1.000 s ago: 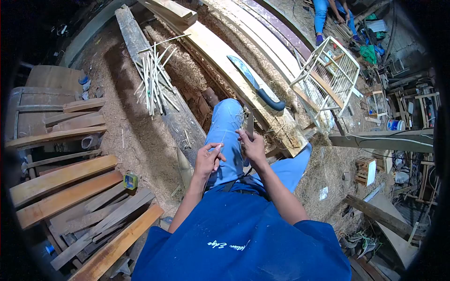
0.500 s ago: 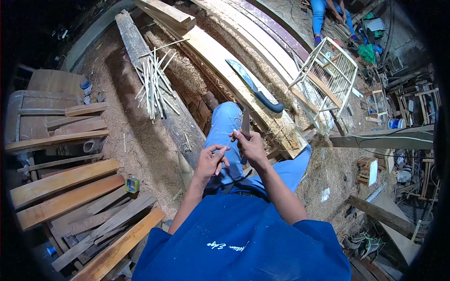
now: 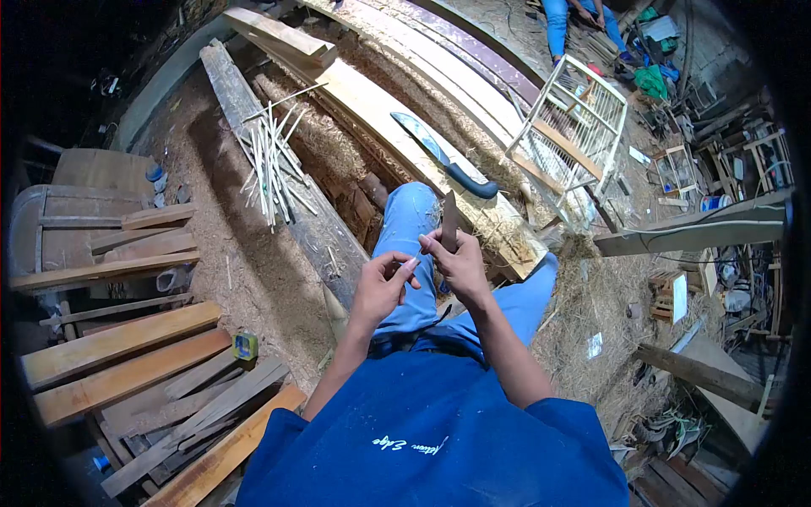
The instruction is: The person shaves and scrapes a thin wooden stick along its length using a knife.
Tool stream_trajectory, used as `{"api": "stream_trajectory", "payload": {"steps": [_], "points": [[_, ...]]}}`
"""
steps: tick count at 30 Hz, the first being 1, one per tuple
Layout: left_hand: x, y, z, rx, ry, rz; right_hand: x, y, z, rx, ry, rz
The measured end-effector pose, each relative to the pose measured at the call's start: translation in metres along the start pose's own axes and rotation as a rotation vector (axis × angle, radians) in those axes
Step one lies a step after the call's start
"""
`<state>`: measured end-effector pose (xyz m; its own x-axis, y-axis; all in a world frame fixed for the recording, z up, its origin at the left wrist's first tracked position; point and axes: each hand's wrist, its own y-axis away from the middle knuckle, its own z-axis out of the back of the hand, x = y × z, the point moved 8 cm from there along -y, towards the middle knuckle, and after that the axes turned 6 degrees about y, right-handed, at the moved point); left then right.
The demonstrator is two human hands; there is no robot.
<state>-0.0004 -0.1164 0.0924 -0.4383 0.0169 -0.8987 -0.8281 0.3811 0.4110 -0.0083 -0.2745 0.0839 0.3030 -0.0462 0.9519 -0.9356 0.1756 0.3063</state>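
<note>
My right hand point(image 3: 460, 269) is closed around a knife point(image 3: 449, 213), whose dark brown blade points up and away from me. Its thumb and forefinger reach toward my left hand point(image 3: 384, 289), which is closed in a pinch on what looks like a thin pale stick, mostly hidden by the fingers. Both hands are held close together above my lap. Ahead of them, a large knife point(image 3: 422, 138) with a curved shiny blade and black handle lies on a long wooden beam point(image 3: 372, 97). A loose pile of thin sticks point(image 3: 269, 165) rests on a grey plank point(image 3: 226, 74) to the left.
A white-framed cage point(image 3: 579, 127) stands right of the beam. Cut boards point(image 3: 127, 338) and a yellow tape measure point(image 3: 245, 346) are at the left. A grey beam point(image 3: 693, 237) juts in from the right. Another person point(image 3: 583, 21) sits at the far right.
The view has shifted slightly. The knife in my right hand has tilted, showing its blade more broadly, and the hands have moved a little apart.
</note>
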Motion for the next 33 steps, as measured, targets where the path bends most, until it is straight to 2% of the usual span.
{"api": "stream_trajectory", "payload": {"steps": [7, 14, 19, 25, 27, 29, 33], "points": [[-0.003, 0.0, -0.028, -0.058, -0.177, -0.094, 0.003, 0.027, 0.026, -0.046, -0.059, 0.034], [0.013, 0.011, -0.049, -0.063, -0.308, -0.035, -0.012, 0.051, 0.049, -0.081, -0.06, 0.091], [0.017, 0.017, -0.074, 0.038, -0.165, -0.129, -0.018, 0.07, 0.065, -0.133, -0.139, 0.09], [0.035, 0.015, -0.062, 0.009, -0.071, -0.096, -0.033, 0.083, 0.071, -0.086, -0.2, 0.104], [0.037, 0.013, -0.056, 0.001, -0.041, -0.085, -0.037, 0.085, 0.076, -0.167, -0.147, 0.228], [0.042, 0.008, -0.049, -0.01, -0.006, -0.072, -0.041, 0.083, 0.079, -0.227, 0.09, 0.323], [0.06, -0.006, -0.042, 0.029, -0.01, 0.009, -0.053, 0.083, 0.069, -0.286, 0.098, 0.223]]}}
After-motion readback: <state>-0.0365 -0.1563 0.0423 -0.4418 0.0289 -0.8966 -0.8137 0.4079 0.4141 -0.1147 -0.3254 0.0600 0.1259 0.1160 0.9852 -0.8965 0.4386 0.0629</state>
